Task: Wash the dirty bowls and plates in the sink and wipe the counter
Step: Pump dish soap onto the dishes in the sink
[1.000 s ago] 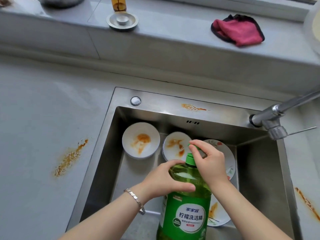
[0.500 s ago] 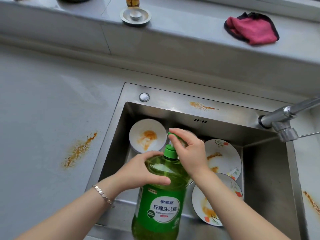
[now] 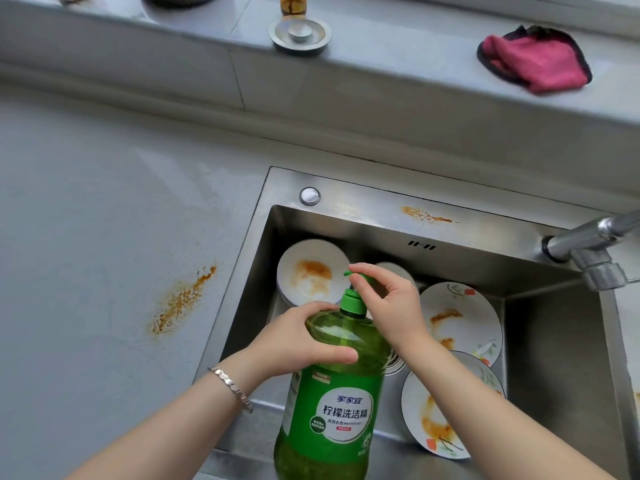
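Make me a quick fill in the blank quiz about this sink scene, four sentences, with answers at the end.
1. The right hand pinches the pump of a ____ bottle.
2. The bracelet sits on the ____ wrist.
3. The stained plates lie inside the ____.
4. The cloth on the ledge is ____.
Answers: green, left, sink, pink.

This is a home kitchen. There is a shiny steel sink [image 3: 554, 341] with dirty white plates [image 3: 460, 317], a silver tap [image 3: 588, 244], a grey stone counter [image 3: 104, 237] and a pink cloth [image 3: 533, 60].
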Available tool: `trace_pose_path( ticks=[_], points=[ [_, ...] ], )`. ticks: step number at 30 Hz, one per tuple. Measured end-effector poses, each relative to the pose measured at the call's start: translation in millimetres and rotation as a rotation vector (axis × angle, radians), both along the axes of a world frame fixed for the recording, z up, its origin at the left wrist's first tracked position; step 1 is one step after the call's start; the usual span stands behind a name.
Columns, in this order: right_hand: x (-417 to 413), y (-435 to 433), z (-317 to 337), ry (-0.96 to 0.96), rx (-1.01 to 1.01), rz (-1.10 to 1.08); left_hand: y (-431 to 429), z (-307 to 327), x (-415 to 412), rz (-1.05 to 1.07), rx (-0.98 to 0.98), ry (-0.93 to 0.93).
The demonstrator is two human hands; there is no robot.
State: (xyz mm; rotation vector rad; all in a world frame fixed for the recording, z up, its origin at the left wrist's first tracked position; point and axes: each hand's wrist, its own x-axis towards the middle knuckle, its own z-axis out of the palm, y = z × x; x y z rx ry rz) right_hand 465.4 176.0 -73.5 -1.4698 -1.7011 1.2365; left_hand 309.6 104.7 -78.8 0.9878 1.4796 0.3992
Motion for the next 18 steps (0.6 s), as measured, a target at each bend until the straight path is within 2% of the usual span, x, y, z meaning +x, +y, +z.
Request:
trace_pose_path(
  ticks=[4, 7, 11, 15, 18],
  points=[
    [4.7, 3.1, 30.5, 0.004, -0.014, -0.017, -1.9, 11.4, 3.4, -0.032, 0.057, -0.022],
    [19.8, -1.4, 53.1, -0.124, -0.039, -0.075, -3.8, 25.8, 14.0, -0.072, 0.177, 0.079],
    [49.1, -19.7, 77.0, -0.223, -0.091, -0.042, -12.1, 38.9, 42.3, -0.139, 0.316, 0.186],
    [77.3, -44.5, 94.2, -0.166, -0.047, -0.17, -22.3, 40.8, 75.1, -0.202, 0.451, 0.168],
    [93.7, -59.2, 99.5, -0.181, -0.02, -0.223, -28.8, 34.5, 92.7, -0.207, 0.481, 0.055]
  ],
)
